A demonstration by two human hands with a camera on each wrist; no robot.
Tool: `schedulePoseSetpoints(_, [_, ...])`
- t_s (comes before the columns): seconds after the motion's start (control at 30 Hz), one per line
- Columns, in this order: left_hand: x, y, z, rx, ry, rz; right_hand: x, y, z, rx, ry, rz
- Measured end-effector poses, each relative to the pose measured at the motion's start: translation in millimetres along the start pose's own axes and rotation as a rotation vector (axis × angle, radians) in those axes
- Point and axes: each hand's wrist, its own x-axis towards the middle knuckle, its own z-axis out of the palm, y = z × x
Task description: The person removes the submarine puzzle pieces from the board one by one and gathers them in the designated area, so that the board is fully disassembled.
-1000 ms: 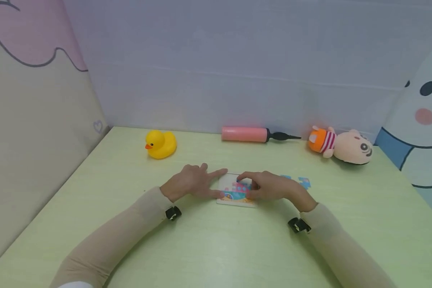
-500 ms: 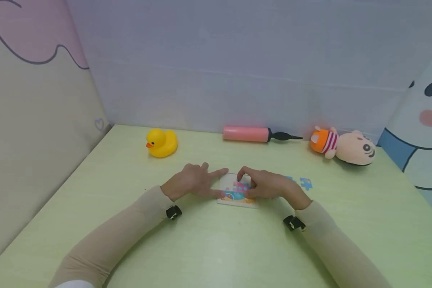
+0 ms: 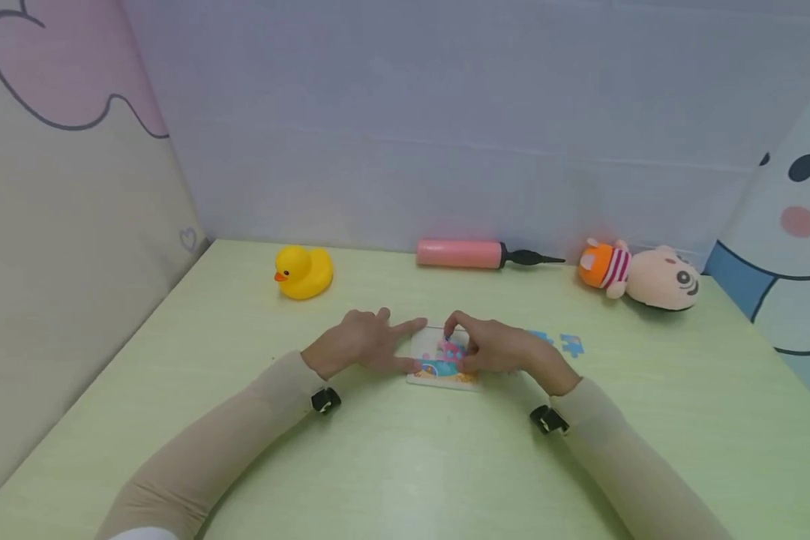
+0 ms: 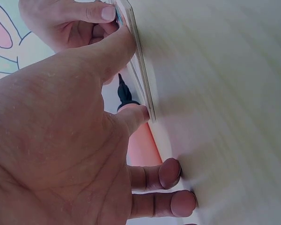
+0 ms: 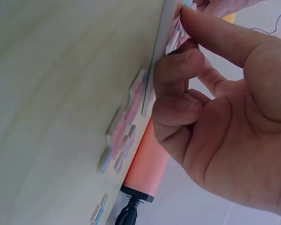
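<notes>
A small puzzle board (image 3: 424,343) with a blue, pink and orange picture lies mid-table, its upper left showing white. My left hand (image 3: 366,341) spreads its fingers along the left side, thumb and a fingertip on the edges; in the left wrist view the left hand (image 4: 61,122) touches the board's rim. From the right, my right hand (image 3: 502,345) pinches a pink puzzle piece (image 3: 451,351) between thumb and index finger, low over the board. Right wrist view: the other fingers of the right hand (image 5: 215,93) are curled by the board's edge, partly hiding the piece.
Loose puzzle pieces (image 3: 571,345) lie right of the board, partly behind the right hand. Along the back stand a yellow rubber duck (image 3: 304,271), a pink hand pump (image 3: 460,253) and a plush doll (image 3: 661,277). Walls close the table's back and left.
The right hand has shifted slightly left, its index finger higher and more bent, and the pink piece sits a little differently under the fingertips. The left hand stays put.
</notes>
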Motion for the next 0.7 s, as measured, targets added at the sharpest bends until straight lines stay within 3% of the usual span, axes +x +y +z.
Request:
schedulePoseSetpoints(0.2, [1.4,0.1,2.5,0.002,0.014,0.007,-2,2,0,0.029,0.021,-0.014])
schedulePoseSetpoints(0.57, [2.2,-1.5,3.5,-0.007,0.012,0.007,-1,4,-7,-0.043,0.174,-0.199])
schedulePoseSetpoints(0.7, [2.4,-1.6,3.0,-0.014,0.019,0.007,-3,3,-13,-0.05,0.166,-0.207])
